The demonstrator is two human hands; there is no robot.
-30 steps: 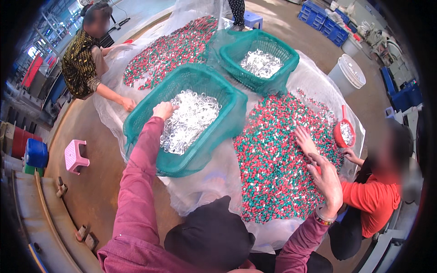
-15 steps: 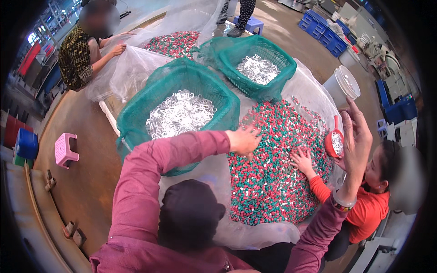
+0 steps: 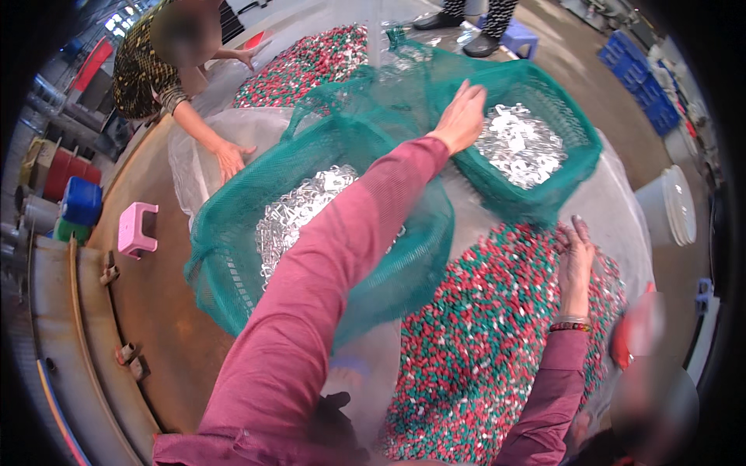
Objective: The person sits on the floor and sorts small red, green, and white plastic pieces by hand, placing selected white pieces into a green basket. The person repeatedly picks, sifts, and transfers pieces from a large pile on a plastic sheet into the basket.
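Observation:
My left hand (image 3: 461,118) reaches across the nearer basket to the left rim of the far right basket (image 3: 571,124). Its fingers are bent over the green mesh net (image 3: 505,76) that covers this basket, and they look closed on it. White and clear hook-shaped pieces (image 3: 521,144) lie inside. My right hand (image 3: 576,247) is beside the basket's near corner, above red, green and white pellets (image 3: 497,311). Its fingers are apart, and nothing shows in them. My left sleeve partly hides the nearer net-lined basket (image 3: 225,233), which holds similar pieces (image 3: 299,213).
Plastic sheeting (image 3: 622,186) lies under the baskets and pellets. A co-worker (image 3: 144,74) leans in at the far left, one hand by the nearer basket. Someone with a red scoop (image 3: 633,330) is at the right. A white bucket (image 3: 670,206) and a pink stool (image 3: 138,231) stand around.
My left hand has moved from the pellets up to the far right basket. My right hand has come down from the air to that basket's near corner. The view has shifted.

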